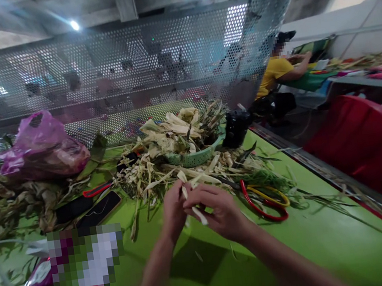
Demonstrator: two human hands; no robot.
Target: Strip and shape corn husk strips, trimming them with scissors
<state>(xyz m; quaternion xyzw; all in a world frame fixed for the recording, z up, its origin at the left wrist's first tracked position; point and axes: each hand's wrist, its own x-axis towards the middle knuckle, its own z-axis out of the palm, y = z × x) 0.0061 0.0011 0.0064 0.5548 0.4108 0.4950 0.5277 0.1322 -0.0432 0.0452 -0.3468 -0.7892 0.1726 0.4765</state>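
Observation:
My left hand [174,207] and my right hand [217,208] are together above the green table [151,267], fingers closed on a pale strip of dried husk [198,215]. One end of the strip sticks up past my left fingers, and the other hangs below my right fingers. Just beyond my hands lies a heap of dry husk pieces [146,177]. A speckled green basket [193,158] piled with pale husks [175,128] stands behind it. Scissors with red and yellow handles [267,203] rest to the right of my right hand.
A purple plastic bag [44,149] sits on brown leaves at the left. Nearer are a red-handled cutter [97,190], a dark phone-like slab [99,210] and a purple packet [40,274]. A black cup [236,128], red chairs [357,138] and a person in yellow [275,74] are rightward.

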